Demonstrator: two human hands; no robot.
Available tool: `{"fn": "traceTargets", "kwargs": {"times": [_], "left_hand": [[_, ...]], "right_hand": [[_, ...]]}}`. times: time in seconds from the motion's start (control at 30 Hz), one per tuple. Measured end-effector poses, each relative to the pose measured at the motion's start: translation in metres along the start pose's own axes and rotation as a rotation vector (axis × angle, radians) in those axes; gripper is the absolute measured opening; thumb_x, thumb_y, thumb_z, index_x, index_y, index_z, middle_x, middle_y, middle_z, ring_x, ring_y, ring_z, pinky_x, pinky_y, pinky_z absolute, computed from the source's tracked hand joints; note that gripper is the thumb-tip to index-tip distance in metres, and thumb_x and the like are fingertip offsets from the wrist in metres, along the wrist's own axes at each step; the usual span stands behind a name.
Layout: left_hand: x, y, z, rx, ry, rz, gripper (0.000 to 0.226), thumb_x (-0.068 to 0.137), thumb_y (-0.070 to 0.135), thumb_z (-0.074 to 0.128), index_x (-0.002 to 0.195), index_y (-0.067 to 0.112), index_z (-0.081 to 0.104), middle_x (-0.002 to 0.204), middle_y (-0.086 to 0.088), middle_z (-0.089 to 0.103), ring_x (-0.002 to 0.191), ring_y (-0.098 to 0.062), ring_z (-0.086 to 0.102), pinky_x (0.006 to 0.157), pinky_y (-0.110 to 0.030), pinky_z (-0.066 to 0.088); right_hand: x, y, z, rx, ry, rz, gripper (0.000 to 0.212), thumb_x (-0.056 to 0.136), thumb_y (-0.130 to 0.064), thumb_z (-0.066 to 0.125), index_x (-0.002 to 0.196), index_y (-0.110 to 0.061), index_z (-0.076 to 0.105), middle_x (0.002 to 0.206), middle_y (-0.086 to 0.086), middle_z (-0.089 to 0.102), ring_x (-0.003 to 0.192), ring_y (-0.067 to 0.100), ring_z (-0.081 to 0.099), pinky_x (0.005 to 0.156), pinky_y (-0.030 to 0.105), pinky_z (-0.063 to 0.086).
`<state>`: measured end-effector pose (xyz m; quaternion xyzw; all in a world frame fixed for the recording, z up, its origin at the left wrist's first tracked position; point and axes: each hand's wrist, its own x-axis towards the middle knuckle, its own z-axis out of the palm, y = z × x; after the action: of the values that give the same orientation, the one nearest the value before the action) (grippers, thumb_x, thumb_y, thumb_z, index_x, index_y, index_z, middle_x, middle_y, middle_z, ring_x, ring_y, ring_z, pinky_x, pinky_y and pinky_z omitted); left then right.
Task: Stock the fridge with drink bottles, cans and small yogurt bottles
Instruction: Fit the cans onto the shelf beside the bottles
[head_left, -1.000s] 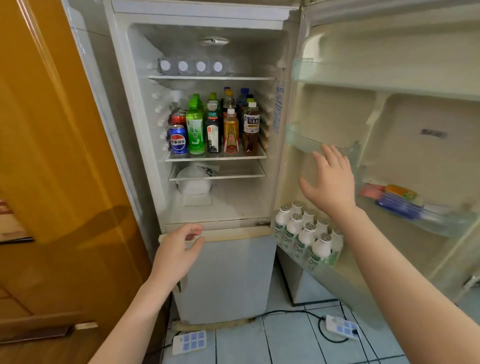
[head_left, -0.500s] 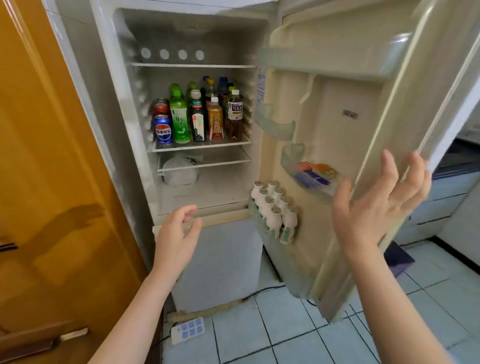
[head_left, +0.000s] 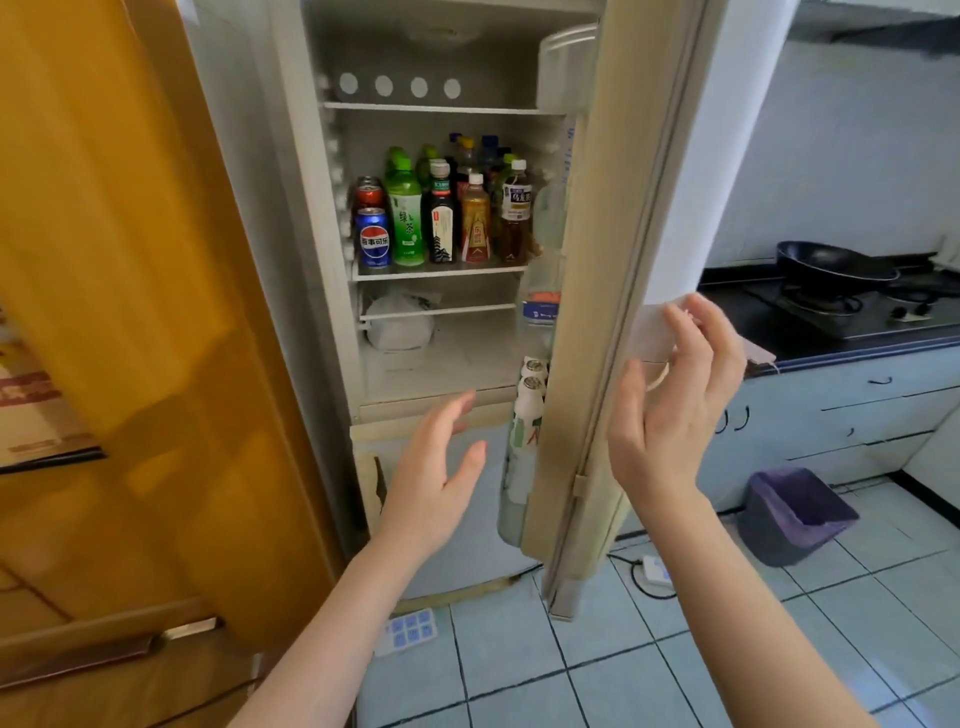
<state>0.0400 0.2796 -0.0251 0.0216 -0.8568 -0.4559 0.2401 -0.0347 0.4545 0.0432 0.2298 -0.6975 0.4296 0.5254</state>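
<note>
Your right hand (head_left: 670, 415) hovers at the outer edge of the fridge door (head_left: 597, 260), fingers loosely curled and apart, holding nothing; whether the fingertips touch the door cannot be told. Your left hand (head_left: 436, 467) is raised in front of the lower compartment door (head_left: 483, 551), fingers straight and spread, also empty. On the middle shelf (head_left: 441, 272) the drink bottles (head_left: 457, 213) stand in rows, with the Pepsi can (head_left: 374, 239) and a red can (head_left: 370, 195) at the left. The small yogurt bottles (head_left: 530, 410) sit in the door's lowest rack. With the door half-closed and nothing in hand, stocking looks finished — only shutting the door seems left.
</note>
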Motion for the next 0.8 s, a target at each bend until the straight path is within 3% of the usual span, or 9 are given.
{"fn": "traceTargets", "kwargs": {"times": [0.17,0.3,0.43,0.53,0.67,0.8], "left_hand": [[0.002,0.000,0.006,-0.050,-0.068,0.043,0.066,0.095,0.034,0.051,0.131,0.068,0.006,0.138,0.038,0.022,0.133,0.008,0.027,0.111,-0.030,0.031],[0.014,-0.010,0.007,-0.086,0.012,0.025,0.075,0.091,0.039,0.054,0.132,0.065,-0.004,0.149,0.025,0.017,0.139,-0.001,0.022,0.115,-0.042,0.031],[0.038,-0.033,-0.002,-0.078,0.170,-0.052,0.090,0.088,0.034,0.064,0.127,0.068,-0.010,0.150,0.026,0.010,0.142,-0.003,0.015,0.116,-0.045,0.027],[0.061,-0.051,-0.012,-0.001,0.305,-0.072,0.094,0.085,0.031,0.068,0.129,0.065,-0.008,0.148,0.027,0.008,0.140,-0.002,0.015,0.117,-0.043,0.027],[0.099,-0.079,-0.024,0.117,0.442,-0.066,0.100,0.081,0.027,0.073,0.135,0.056,-0.006,0.147,0.023,0.005,0.131,0.011,0.010,0.110,-0.028,0.023],[0.148,-0.111,-0.037,0.194,0.558,-0.166,0.113,0.074,0.029,0.079,0.143,0.043,-0.009,0.146,0.020,0.005,0.133,-0.004,0.007,0.108,-0.035,0.021]], "right_hand": [[0.000,-0.006,0.033,0.189,-0.222,-0.018,0.039,0.089,-0.013,0.040,0.124,-0.003,0.053,0.130,0.014,0.045,0.121,0.020,0.044,0.088,0.047,0.047],[0.000,-0.003,0.070,0.243,-0.374,-0.075,0.038,0.092,-0.014,0.041,0.127,-0.009,0.053,0.129,0.006,0.050,0.119,0.018,0.049,0.085,0.042,0.050],[0.003,0.014,0.117,0.225,-0.484,-0.140,0.037,0.092,-0.015,0.045,0.128,-0.012,0.053,0.128,0.004,0.050,0.115,0.014,0.049,0.084,0.035,0.049],[0.006,0.032,0.157,0.178,-0.524,-0.142,0.041,0.089,-0.013,0.048,0.130,-0.018,0.052,0.131,0.004,0.047,0.116,0.017,0.048,0.086,0.028,0.045],[0.014,0.056,0.212,0.092,-0.498,-0.170,0.051,0.084,-0.009,0.056,0.132,-0.024,0.048,0.138,0.005,0.040,0.126,0.022,0.040,0.086,0.026,0.041],[0.023,0.081,0.262,0.031,-0.458,-0.210,0.057,0.078,-0.005,0.064,0.131,-0.018,0.050,0.140,0.013,0.036,0.131,0.033,0.035,0.096,0.046,0.044]]}}
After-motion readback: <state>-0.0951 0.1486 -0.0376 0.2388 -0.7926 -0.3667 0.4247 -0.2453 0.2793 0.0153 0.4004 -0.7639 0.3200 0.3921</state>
